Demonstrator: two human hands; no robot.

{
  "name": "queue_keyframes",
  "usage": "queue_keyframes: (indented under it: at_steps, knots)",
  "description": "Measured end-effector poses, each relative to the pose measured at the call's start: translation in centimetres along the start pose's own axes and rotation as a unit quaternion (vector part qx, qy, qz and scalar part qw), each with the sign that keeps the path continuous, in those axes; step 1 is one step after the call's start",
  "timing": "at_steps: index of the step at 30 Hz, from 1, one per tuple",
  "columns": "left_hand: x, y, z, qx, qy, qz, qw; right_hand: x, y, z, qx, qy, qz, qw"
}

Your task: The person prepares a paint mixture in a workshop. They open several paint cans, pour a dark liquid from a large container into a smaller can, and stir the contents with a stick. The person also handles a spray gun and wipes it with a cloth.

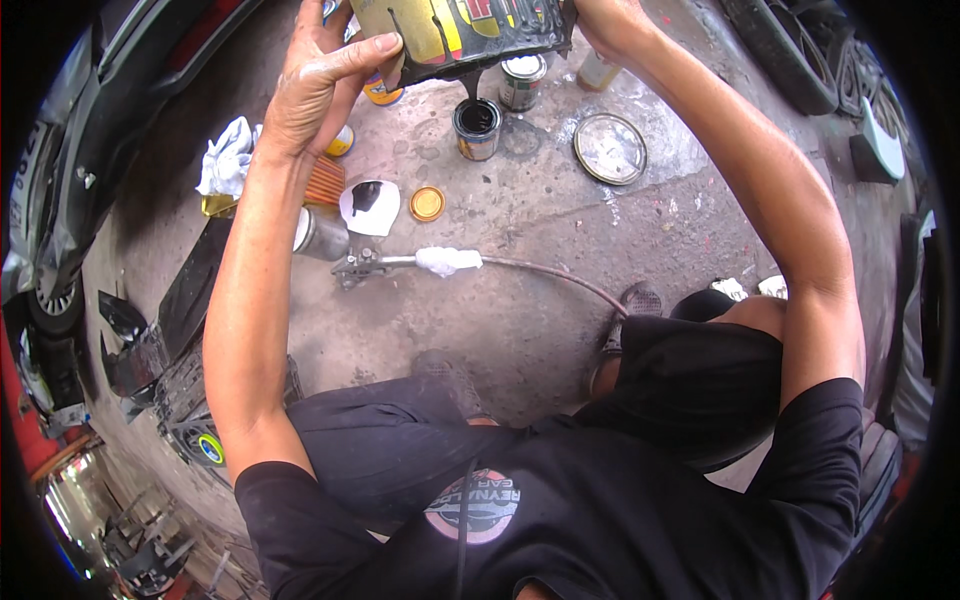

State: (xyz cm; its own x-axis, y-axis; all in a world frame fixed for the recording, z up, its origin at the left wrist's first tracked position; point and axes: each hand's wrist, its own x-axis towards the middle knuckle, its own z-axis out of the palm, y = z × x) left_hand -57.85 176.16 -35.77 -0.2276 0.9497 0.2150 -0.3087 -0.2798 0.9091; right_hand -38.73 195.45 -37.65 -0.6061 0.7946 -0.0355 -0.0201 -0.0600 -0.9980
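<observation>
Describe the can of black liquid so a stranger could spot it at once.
On the concrete floor, look just below the big tilted container. The small can there, unlike the pale-topped can at its upper right, has black liquid running into it.

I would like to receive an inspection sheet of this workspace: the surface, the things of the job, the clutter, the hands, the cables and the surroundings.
Surface: concrete floor, stained, with pale marks near the round lid.
Job's things: large can tilted in the air; dark liquid runs from it into the small open can.
Clutter: orange lid, white sheet with a dark patch, crumpled white cloth.
Hands: left hand grips the large can; right hand is at its right side, fingers mostly out of view.
Cables: hose runs rightward from the spray gun; electric cable on the floor, nothing seen.
Surroundings: dark vehicle at left.
</observation>
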Motion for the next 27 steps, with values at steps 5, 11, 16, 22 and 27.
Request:
queue_keyframes:
  at_steps: [5,11,16,22,27]
  knots:
    - [0.0,0.0,0.0,-0.001,-0.006,0.000,1.000,0.3,0.6,-0.4,0.015,-0.019,-0.010,1.000]
    - [-0.3,0.6,0.6,-0.016,-0.022,-0.008,1.000,0.1,0.3,-0.2,-0.002,0.004,-0.015,1.000]
    - [-0.2,0.1,0.1,0.006,-0.006,-0.001,1.000,-1.3,-0.2,0.8,-0.002,0.013,-0.051,0.999]
    - [-0.1,0.0,0.3,0.009,-0.002,-0.001,1.000,0.2,0.3,-0.3,0.016,-0.008,-0.012,1.000]
    - [-0.2,0.5,0.5,0.007,-0.009,-0.009,1.000,0.0,0.1,-0.2,0.007,-0.010,-0.012,1.000]
